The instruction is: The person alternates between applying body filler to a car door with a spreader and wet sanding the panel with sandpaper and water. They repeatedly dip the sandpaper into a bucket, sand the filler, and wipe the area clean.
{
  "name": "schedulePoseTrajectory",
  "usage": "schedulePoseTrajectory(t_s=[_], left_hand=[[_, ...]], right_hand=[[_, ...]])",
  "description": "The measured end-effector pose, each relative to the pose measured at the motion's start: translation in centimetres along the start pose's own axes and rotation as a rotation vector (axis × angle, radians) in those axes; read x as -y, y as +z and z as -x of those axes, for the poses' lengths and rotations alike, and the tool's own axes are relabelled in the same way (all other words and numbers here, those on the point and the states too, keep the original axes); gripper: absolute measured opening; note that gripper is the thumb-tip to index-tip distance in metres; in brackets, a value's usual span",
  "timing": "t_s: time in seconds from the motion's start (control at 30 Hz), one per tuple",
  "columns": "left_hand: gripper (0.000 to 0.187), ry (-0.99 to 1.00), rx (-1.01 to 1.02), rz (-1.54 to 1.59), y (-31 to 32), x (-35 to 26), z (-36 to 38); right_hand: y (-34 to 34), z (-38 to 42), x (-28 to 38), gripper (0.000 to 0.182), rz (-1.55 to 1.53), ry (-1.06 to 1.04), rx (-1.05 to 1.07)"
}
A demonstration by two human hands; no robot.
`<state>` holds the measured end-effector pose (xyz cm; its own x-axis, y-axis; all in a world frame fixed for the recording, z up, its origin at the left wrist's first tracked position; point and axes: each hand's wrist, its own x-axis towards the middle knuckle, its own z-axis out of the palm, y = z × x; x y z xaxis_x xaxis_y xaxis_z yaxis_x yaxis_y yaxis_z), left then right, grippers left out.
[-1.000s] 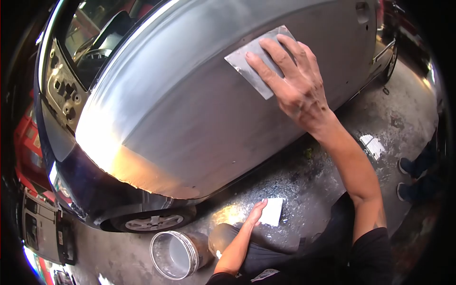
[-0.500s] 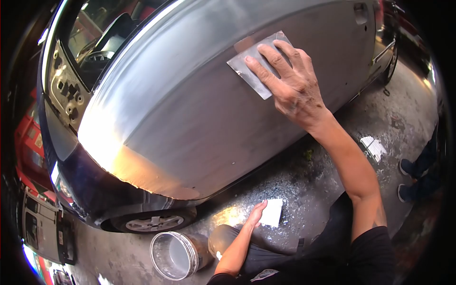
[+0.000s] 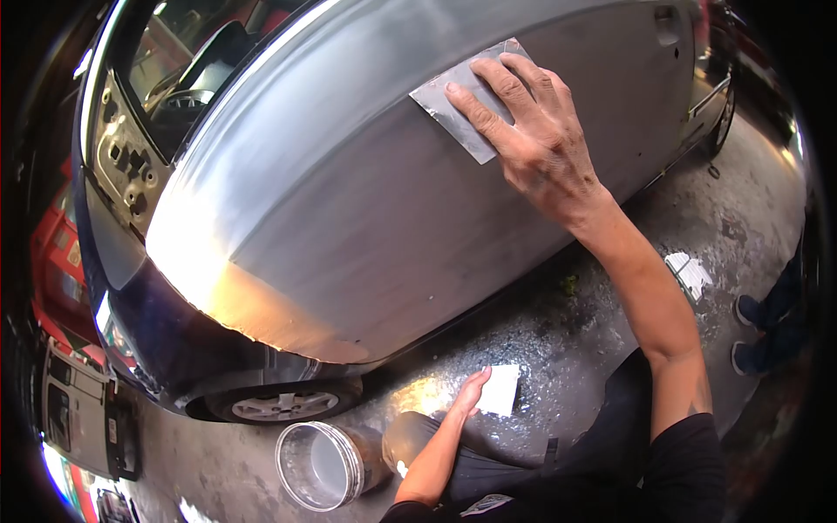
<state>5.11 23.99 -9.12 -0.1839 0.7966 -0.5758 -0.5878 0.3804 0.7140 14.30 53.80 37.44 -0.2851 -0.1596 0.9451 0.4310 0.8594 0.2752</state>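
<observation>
pressing flat against the door panel, the right hand has its fingers spread wide over a thin grey sheet, not closed around it; the palm pins the sheet to the metal rather than gripping it. the sheet looks light and limp, probably abrasive paper, so it would likely fold or slip if taken by 1 corner; holding it under the whole flat of the fingers, as now, seems the sound way. its free corners stick out beyond the fingertips, toward the window side.

the left hand rests low by the knee, fingers loosely extended, touching a white piece of paper on the wet floor; whether it holds it cannot be told.

around the right hand the panel is bare and smooth, with broad room to slide every way; a door handle recess sits beyond the knuckles, and the panel's lower edge lies below the wrist. a white bucket lies tipped just beside the left forearm, near the wheel.
</observation>
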Motion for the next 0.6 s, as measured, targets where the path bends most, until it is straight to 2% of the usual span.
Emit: schedulePoseTrajectory(t_s=[0.17, 0.33, 0.53, 0.6], left_hand=[[0.049, 0.006, 0.006, -0.034, -0.2, -0.1, -0.3], [0.047, -0.022, -0.020, -0.006, -0.4, 0.6, -0.9], [0.046, -0.009, -0.010, 0.023, -0.1, 0.8, -0.9], [0.046, -0.011, -0.001, 0.030, -0.1, 0.8, -1.0]], right_hand=[[0.1, 1.6, 0.4, 0.049, -0.017, 0.009, 0.001], [-2.9, 2.1, 0.7, 0.048, -0.109, 0.066, 0.200], [-1.2, -0.2, 0.0, 0.049, -0.067, 0.023, 0.001], [-0.6, -0.4, 0.0, 0.049, -0.044, 0.018, 0.003]])
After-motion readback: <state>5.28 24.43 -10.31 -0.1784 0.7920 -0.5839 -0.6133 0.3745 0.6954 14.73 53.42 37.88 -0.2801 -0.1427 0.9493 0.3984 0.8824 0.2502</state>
